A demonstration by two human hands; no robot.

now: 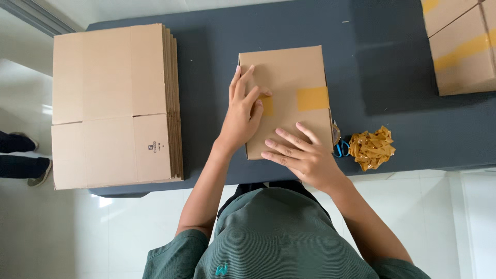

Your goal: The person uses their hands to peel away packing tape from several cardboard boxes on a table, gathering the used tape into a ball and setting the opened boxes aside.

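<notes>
Lying flat near the middle of the dark worktop, a closed cardboard box carries a strip of yellow-brown tape across its top, running toward its right edge. The left hand rests palm-down on the box, fingers spread and extended, fingertips pressing on the inner end of the tape; its grip is released, grasping nothing. The right hand lies flat on the near right corner of the box, fingers splayed toward the left, grip likewise released. Both hands cover part of the lid, so the seam beneath them and the tape's left end cannot be made out. Just beside the box's right edge sits a tape dispenser, mostly hidden behind the box and the right hand; only a roll edge and a blue part show. Next to it lies a crumpled wad of yellow tape. To the left, well apart, a stack of flattened cartons overhangs the worktop edge. At the top right, taped boxes are cut off by the frame. At the far left edge, another person's shoes stand on the pale floor, the rest out of view.
</notes>
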